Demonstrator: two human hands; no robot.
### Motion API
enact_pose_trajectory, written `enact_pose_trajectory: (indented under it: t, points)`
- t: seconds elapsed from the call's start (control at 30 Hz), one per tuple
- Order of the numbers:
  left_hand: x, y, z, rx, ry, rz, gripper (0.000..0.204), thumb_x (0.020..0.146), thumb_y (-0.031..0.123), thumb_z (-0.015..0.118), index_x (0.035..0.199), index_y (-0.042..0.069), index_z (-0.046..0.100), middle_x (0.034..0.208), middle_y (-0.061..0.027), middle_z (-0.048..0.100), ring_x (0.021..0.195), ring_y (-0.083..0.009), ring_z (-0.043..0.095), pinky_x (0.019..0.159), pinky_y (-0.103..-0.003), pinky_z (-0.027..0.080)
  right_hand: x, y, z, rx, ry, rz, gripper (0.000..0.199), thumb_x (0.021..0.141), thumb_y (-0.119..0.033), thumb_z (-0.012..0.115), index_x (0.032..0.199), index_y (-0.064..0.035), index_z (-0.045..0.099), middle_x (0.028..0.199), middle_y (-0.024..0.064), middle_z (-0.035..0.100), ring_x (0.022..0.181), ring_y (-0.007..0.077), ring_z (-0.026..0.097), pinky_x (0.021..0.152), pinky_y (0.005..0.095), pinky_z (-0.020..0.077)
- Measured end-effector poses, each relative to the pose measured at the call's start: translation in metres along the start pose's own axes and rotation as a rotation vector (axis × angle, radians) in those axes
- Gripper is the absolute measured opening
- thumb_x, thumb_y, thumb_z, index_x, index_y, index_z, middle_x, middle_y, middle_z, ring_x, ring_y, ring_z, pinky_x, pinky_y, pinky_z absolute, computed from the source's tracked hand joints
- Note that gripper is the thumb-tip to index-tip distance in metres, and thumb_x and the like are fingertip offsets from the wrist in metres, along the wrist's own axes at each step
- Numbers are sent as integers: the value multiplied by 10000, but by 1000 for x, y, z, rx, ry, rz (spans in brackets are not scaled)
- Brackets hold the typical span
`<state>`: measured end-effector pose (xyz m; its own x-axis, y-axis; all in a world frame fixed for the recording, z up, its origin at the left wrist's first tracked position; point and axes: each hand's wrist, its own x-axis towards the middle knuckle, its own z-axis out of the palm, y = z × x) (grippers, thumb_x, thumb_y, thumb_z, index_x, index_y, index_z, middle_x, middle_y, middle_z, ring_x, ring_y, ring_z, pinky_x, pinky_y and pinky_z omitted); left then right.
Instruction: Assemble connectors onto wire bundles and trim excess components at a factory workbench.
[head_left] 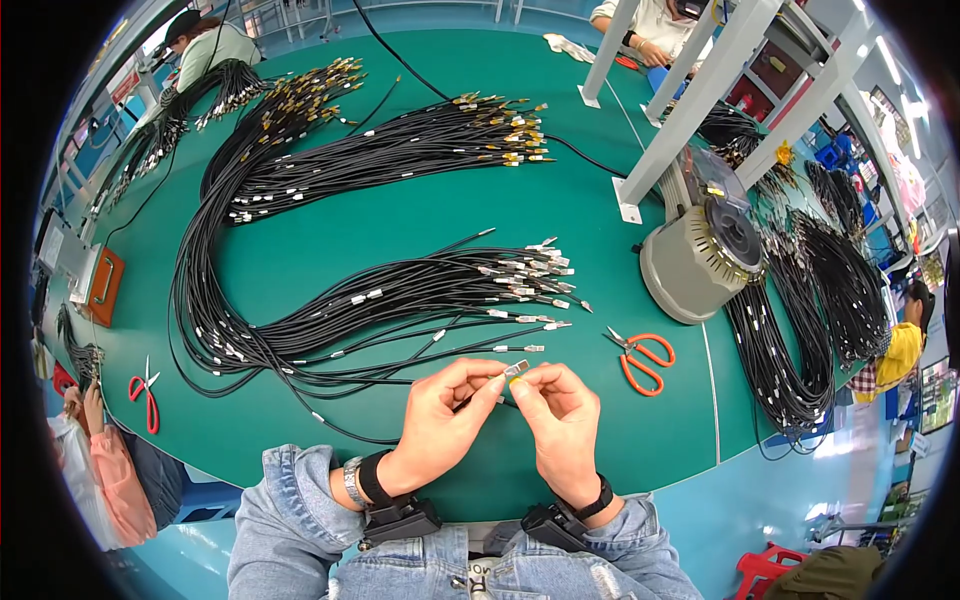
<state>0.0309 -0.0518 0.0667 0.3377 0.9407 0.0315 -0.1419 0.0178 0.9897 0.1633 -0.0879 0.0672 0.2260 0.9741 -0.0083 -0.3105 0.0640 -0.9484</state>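
My left hand (445, 415) is closed, thumb and fingers pinching a black cable just behind its silver metal connector (517, 369). My right hand (562, 420) is closed too, its thumb and forefinger gripping the connector's side, where a small yellow bit shows. Part of this cable is hidden by the fingers. Just beyond both hands lies a thick bundle of black cables (400, 290) with silver connectors and white tags. It curves round at the left into a far bundle (400, 150), whose ends look yellowish. Orange-handled scissors (627, 345) lie partly spread to the right of my hands.
On the green table (400, 225), a grey rounded machine (685, 270) stands at the right beside white metal posts (690, 110). More cable bundles (790, 330) hang beyond it. Red-handled scissors (148, 388) and an orange box (106, 287) lie left. Other people sit around the edges.
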Motion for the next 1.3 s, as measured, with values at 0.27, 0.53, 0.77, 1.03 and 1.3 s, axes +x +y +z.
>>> enact_pose_trajectory:
  t: [0.27,0.53,0.77,1.03,1.3]
  points:
    - [-1,-1,4,12,14,44,146,881,54,578,1001,-27,600,764,-8,622,649,-25,529,544,-170,409,0,4,-1,-62,2,-48,32,841,6,600,859,13,574,843,15,568,768,74,548,711,209,448]
    - [-2,0,5,31,28,55,142,884,64,578,993,-25,599,733,3,611,618,-17,511,523,-164,391,0,6,-1,-65,7,-38,28,845,4,595,858,13,572,838,22,570,769,77,548,712,213,449]
    - [-1,2,5,45,20,60,137,881,58,580,987,-26,600,729,3,608,617,-21,513,521,-167,393,1,7,1,-53,14,-41,33,851,-10,593,857,12,569,838,27,575,767,81,547,711,215,448]
    - [-2,2,6,47,32,65,132,875,50,585,980,-29,600,725,-2,605,608,-24,510,516,-169,393,0,6,1,-42,23,-18,38,854,-20,594,852,8,568,838,22,574,772,79,545,716,212,445]
    - [-4,-4,8,215,67,220,164,834,-21,594,997,-6,605,706,-10,606,576,-26,504,479,-183,385,0,7,0,-20,35,-14,35,850,-15,598,847,2,567,851,16,571,774,74,543,718,208,443]
